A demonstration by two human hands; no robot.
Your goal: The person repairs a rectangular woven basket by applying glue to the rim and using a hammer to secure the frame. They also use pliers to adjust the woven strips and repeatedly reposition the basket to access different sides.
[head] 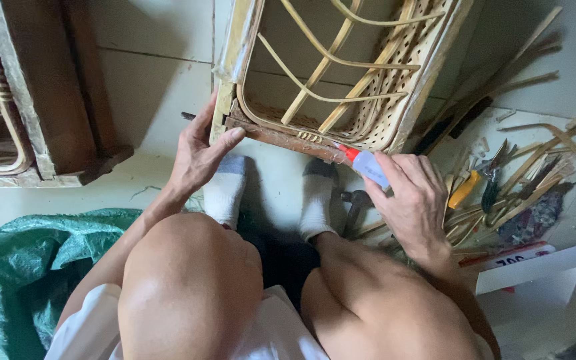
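Observation:
A rattan and wood frame panel [341,73] with woven cane and curved rods stands on the floor in front of my feet. My left hand [198,150] grips its lower left corner, thumb laid on the brown bottom rail [281,138]. My right hand [411,200] is closed around a small glue bottle [367,163] with a red nozzle. The nozzle tip touches the bottom rail near its right end. My knees and white socks fill the lower middle of the view.
A second wooden frame [41,100] stands at the left. Green sacking [15,273] lies at the lower left. To the right lie loose cane strips [535,160], an orange-handled tool [465,190], pliers [491,177] and a white box [535,270]. A hammer head [353,200] rests between my feet.

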